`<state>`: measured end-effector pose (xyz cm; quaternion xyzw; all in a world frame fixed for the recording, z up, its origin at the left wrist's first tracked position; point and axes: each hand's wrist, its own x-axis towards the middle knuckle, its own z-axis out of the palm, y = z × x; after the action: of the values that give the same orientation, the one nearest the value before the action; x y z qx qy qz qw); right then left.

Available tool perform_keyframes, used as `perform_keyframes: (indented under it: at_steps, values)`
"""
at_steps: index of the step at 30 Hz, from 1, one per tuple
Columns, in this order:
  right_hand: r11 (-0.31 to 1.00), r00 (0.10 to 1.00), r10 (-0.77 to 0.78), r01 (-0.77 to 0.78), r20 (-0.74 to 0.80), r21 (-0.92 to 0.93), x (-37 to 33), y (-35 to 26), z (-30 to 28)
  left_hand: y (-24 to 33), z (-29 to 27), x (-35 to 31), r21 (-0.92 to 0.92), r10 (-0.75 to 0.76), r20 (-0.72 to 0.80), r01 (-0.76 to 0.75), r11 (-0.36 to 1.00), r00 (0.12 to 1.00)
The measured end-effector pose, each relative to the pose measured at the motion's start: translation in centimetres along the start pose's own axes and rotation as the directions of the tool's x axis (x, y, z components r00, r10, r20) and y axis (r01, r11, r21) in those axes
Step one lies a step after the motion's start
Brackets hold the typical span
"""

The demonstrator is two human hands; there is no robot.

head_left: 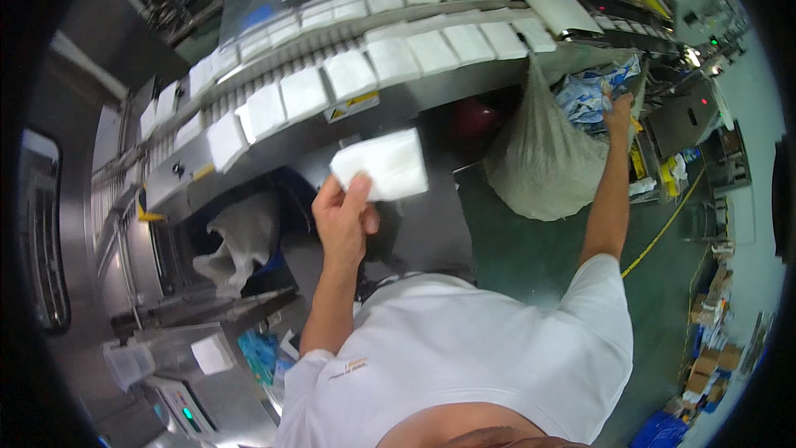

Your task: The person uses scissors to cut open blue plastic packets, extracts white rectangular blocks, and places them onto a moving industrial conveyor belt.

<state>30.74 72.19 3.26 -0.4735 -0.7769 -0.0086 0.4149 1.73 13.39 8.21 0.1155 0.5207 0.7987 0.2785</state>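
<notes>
My left hand point(343, 217) pinches a folded white wipe point(388, 168) between thumb and fingers, held up in front of the conveyor. My right hand point(618, 111) is stretched out to the far right, over the mouth of a large pale woven sack point(539, 162). Its fingers close on crumpled blue-and-white wrapper film point(587, 99) that fills the sack's top; the fingertips are partly hidden there. Rows of similar folded white wipes point(348, 75) lie along the roller conveyor point(249, 79) beyond my left hand.
A white rounded cover point(557, 8) sits over the conveyor's right part. Below the conveyor, at left, hangs a pale cloth bag point(240, 241). A scale with a green display point(186, 411) stands at lower left, near a single white wipe point(213, 354). Cardboard boxes point(713, 369) line the right wall.
</notes>
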Motion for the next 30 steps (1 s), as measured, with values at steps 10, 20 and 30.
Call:
perform_keyframes:
  at_steps: [10,20,30]
  values:
    - [0.251,0.349,-0.631,-0.753,0.693,0.608,-15.4,-29.6,-6.6,0.9,-1.2,1.5,0.484,0.755,0.553,-0.873,0.052,0.352]
    - [0.216,0.221,-0.632,-0.871,0.743,0.442,-19.4,-39.0,-10.8,5.2,-3.2,0.4,0.319,0.560,0.763,-0.941,0.110,0.324]
    - [0.317,0.336,-0.690,-0.656,0.641,0.685,-18.4,-40.8,-13.7,1.9,-3.7,-2.2,-0.266,0.120,0.486,0.015,0.964,0.865]
